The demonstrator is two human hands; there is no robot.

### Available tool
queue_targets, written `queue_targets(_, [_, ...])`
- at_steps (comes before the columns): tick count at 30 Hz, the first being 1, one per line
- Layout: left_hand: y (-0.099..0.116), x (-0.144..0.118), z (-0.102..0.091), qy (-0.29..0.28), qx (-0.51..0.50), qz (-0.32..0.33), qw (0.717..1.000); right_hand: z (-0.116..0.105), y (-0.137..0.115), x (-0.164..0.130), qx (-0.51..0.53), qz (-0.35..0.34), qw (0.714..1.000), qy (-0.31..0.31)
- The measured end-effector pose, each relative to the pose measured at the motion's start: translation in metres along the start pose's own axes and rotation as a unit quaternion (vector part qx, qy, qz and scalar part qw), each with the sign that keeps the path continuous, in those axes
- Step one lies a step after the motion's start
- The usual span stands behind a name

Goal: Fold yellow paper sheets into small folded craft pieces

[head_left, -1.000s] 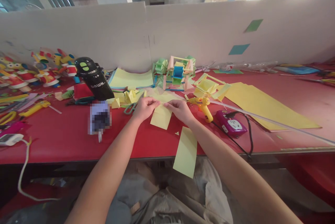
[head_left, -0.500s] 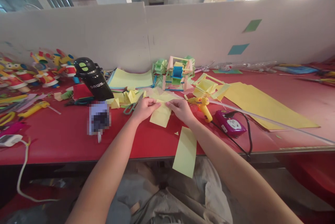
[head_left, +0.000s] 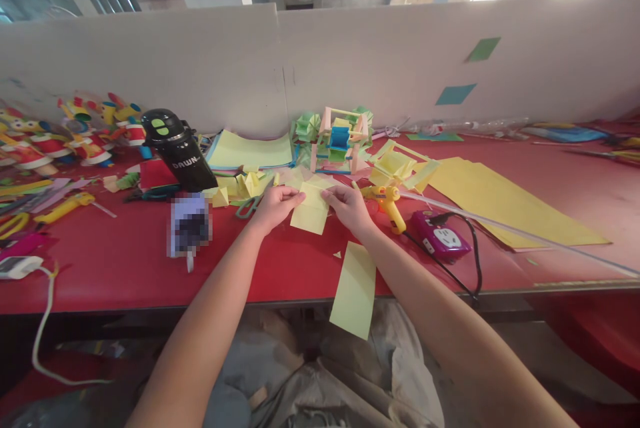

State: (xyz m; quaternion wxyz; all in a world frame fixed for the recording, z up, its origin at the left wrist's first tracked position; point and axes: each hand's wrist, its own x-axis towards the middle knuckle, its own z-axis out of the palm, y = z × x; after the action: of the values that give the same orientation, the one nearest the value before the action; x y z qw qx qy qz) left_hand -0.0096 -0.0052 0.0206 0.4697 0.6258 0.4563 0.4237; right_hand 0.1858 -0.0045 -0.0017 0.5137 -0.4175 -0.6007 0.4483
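Note:
A small pale yellow paper piece (head_left: 311, 212) is pinched between both hands just above the red table (head_left: 115, 268). My left hand (head_left: 274, 206) grips its left top edge and my right hand (head_left: 349, 207) grips its right top edge. A longer yellow paper strip (head_left: 356, 288) lies near my right forearm and hangs over the table's front edge. Green-handled scissors (head_left: 249, 205) lie just left of my left hand. A yellow glue gun (head_left: 387, 202) rests right of my right hand.
A black bottle (head_left: 177, 151) leans at the left, with a stack of coloured paper sheets (head_left: 250, 150) behind. A paper wheel model (head_left: 340, 139) stands by the white partition. A purple power strip (head_left: 440, 233) with black cable, large yellow sheets (head_left: 493, 201) and colourful toy figures (head_left: 65, 131) surround.
Both hands have lifted the yellow piece slightly and moved it away from me; its hanging lower part looks shorter now. Nothing else on the table has moved.

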Motion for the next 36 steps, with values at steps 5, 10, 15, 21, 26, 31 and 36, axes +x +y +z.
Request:
queue_targets(5, [-0.012,0.007,-0.003,0.033,-0.005,0.018,0.999,0.002,0.001,0.000,0.051,0.031,0.998,-0.003])
queue_targets(10, [-0.021,0.012,-0.004,0.075,-0.016,0.042,0.996,0.004,0.000,-0.001,0.078,0.033,0.995,-0.047])
queue_targets(15, [-0.014,0.010,-0.003,0.045,-0.097,0.020,0.994,0.003,0.000,-0.002,0.082,0.010,0.996,-0.038])
queue_targets(21, [-0.001,0.007,-0.006,0.041,-0.231,-0.058,0.970,0.002,0.000,-0.001,0.069,-0.010,0.997,-0.031])
queue_targets(26, [0.000,0.006,-0.004,0.029,-0.274,-0.039,0.960,0.002,0.001,0.000,0.069,-0.007,0.997,-0.029])
queue_targets(31, [-0.010,0.010,-0.005,0.075,-0.157,-0.012,0.985,0.005,-0.002,-0.003,0.063,0.027,0.996,-0.063])
queue_targets(36, [-0.013,0.011,-0.005,0.097,-0.121,-0.001,0.988,0.005,-0.004,-0.002,0.103,0.054,0.991,-0.068])
